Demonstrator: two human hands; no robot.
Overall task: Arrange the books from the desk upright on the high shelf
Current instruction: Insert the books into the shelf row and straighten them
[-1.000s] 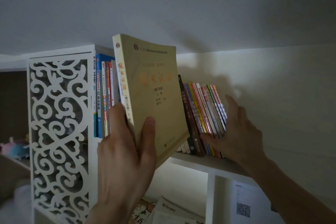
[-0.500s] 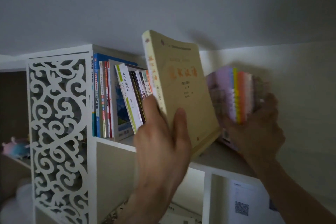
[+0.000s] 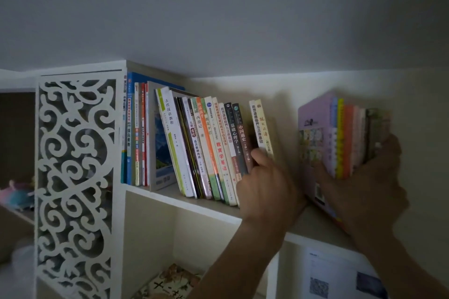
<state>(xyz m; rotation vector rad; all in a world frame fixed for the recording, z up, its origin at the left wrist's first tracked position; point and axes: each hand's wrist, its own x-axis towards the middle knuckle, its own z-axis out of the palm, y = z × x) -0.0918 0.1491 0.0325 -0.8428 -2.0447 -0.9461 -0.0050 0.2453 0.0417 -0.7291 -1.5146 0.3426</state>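
My left hand [image 3: 264,189] was at the yellow textbook [image 3: 264,128], which stood on the high shelf [image 3: 184,198] at the right end of the leaning row of books [image 3: 209,148]. Fingers curled round its lower spine, thumb pointing up at the front, so that grip was closed on the book. My right hand [image 3: 364,177] was clamped on the small stack of thin books [image 3: 340,141], purple cover facing left, fingers wrapped round the far side, w/ a clear gap between the stack and the textbook.

Risks, as I judged them: the whole left row leaned over to the left, tops toward the blue books [image 3: 131,128] by the fretwork side panel [image 3: 75,177]. If I let go of the textbook early it would prob. slide at the base or tip right into the gap, since nothing propped it there. The stack in my right grip was tilted, its bottom front corner hanging past the shelf edge, so a loose hold could drop the lot off the front. Thin books also fan out easily if squeezed unevenly. Dim light made edges hard to judge.

Orientation: textbook's long axis ran nearly vertical, tipped a bit left at the top, spine facing out toward me. The stack's long axis was also roughly upright, spines toward me and to the right; the blur hid finer detail.
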